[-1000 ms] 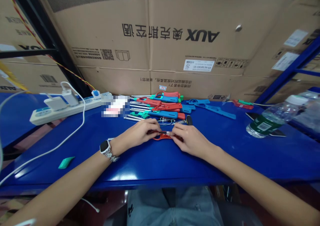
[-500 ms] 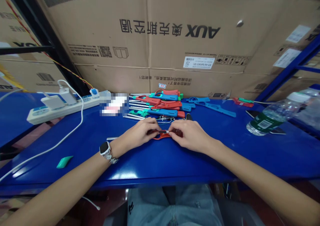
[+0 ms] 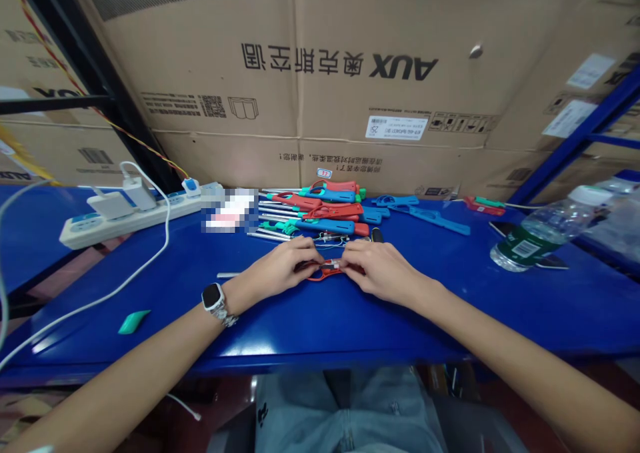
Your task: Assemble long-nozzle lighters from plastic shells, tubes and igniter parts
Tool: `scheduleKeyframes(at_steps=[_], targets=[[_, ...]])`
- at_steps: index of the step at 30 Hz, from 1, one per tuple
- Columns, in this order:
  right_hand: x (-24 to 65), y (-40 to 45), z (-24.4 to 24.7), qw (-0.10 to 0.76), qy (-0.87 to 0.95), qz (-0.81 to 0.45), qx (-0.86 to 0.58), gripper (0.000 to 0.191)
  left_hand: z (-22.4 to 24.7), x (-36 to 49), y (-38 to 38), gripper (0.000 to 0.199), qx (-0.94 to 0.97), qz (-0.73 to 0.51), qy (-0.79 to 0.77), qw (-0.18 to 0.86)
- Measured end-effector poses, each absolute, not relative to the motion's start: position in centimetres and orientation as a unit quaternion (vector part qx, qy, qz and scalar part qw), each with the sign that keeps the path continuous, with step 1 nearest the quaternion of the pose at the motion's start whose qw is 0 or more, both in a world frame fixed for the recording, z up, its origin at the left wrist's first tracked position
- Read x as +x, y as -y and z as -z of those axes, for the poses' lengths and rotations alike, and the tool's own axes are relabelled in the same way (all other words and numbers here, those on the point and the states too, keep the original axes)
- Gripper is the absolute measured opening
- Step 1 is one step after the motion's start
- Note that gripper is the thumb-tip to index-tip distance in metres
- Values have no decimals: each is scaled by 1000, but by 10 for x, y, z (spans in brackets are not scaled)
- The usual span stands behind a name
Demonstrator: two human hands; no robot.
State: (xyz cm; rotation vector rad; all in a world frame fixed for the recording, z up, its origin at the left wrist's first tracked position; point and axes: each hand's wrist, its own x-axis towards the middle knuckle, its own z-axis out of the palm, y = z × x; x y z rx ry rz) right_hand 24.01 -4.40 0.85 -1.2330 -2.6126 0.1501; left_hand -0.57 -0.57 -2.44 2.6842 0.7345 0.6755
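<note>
Near the middle of the table, my left hand (image 3: 295, 264) and my right hand (image 3: 373, 266) face each other with bent fingers over a red lighter casing (image 3: 325, 274). Both hands grip it, fingertips pinched around small dark and whitish parts in its top. A metal tube (image 3: 228, 275) sticks out to the left from behind my left wrist. My fingers hide much of the casing. Just beyond lie several long-nosed lighters (image 3: 333, 211) in red, blue and green, along with thin wires (image 3: 334, 238).
A power strip (image 3: 135, 218) with chargers and a white cable is at left. A green piece (image 3: 133, 322) lies front left. Blue casing halves (image 3: 433, 215), a red-and-green piece (image 3: 485, 205) and a water bottle (image 3: 543, 233) are at right. A large carton (image 3: 300, 106) stands behind.
My right fingers have shifted slightly to the right along the red casing, baring more of the small parts. My left hand stays nearly in place. The view has moved slightly.
</note>
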Motion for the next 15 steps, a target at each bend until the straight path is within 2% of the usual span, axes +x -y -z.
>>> scheduleKeyframes(at_steps=[8, 15], targets=[[236, 39, -11, 150, 861, -133, -468, 15, 15, -7, 10, 32, 962, -197, -187, 16], [223, 25, -31, 69, 824, -217, -518, 18, 14, -4, 13, 36, 970, -147, -171, -90]])
